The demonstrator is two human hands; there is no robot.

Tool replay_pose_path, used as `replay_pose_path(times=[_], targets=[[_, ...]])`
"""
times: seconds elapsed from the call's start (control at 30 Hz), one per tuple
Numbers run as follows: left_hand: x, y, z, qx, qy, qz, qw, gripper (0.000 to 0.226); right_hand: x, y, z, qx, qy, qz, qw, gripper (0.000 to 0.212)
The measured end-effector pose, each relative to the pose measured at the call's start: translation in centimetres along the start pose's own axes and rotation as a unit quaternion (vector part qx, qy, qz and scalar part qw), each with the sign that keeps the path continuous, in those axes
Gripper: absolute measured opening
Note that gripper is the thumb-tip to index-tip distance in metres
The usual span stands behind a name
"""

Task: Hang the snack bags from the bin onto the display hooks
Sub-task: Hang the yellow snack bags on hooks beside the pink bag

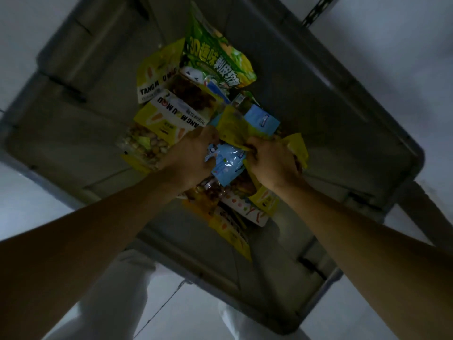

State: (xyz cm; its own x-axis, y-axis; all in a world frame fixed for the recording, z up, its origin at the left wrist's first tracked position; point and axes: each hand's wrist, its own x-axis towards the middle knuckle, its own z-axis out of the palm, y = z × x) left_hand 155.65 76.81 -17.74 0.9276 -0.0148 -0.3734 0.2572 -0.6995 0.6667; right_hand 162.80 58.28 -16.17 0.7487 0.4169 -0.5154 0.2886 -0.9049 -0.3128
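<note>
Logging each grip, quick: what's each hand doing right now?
Left hand: curled on the snack bags, which one unclear.
Right hand: grips a crumpled yellow bag.

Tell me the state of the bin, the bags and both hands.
Grey bin: uncovered, bags piled inside.
Green bag: lying untouched at the pile's far end.
Yellow bag: crumpled, gripped at its near edge.
Light blue bag: lying in the middle of the pile.
Left hand: fingers curled in the pile, grip hidden.
Right hand: grips the Yellow bag.
</note>
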Motion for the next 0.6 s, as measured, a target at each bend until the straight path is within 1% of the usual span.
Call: replay_pose_path(times=[0.1,0.17,0.23,0.3,0.37,0.43,0.5,0.6], targets=[[-1.7,1.5,-1.8,0.059,0.019,0.000,0.998,0.049,-2.4,-1.6,-1.4,-0.006,-0.007,-0.030,0.999,0.018],[-2.8,2.6,-3.3,0.047,0.000,0.029,0.998,0.054,-3.7,-3.0,-2.7,0.006,-0.009,-0.045,0.999,0.024],[-3.3,3.4,-4.8,0.029,-0.018,0.034,0.999,0.044,-4.7,-4.4,-4.2,0.008,-0.015,-0.062,0.998,0.025],[-3.7,4.0,-6.5,0.023,-0.034,0.013,0.999,0.028,-5.6,-5.5,-5.5,0.000,-0.022,-0.086,0.996,0.023],[-4.3,4.3,-8.0,0.009,-0.064,-0.010,0.998,0.018,-6.4,-6.5,-6.4,0.013,-0.022,-0.089,0.996,0.021],[-4.9,4.4,-9.2,-0.015,-0.078,-0.037,0.996,0.012,-7.2,-7.0,-7.2,0.037,-0.007,-0.067,0.997,0.021],[-5.8,4.4,-10.7,-0.042,-0.076,-0.073,0.994,0.009,-8.0,-7.3,-7.8,0.071,0.021,-0.016,0.997,0.022],[-7.1,4.0,-12.9,-0.081,-0.074,-0.113,0.988,0.013,-9.8,-7.4,-8.6,0.152,0.086,0.069,0.982,0.034]])
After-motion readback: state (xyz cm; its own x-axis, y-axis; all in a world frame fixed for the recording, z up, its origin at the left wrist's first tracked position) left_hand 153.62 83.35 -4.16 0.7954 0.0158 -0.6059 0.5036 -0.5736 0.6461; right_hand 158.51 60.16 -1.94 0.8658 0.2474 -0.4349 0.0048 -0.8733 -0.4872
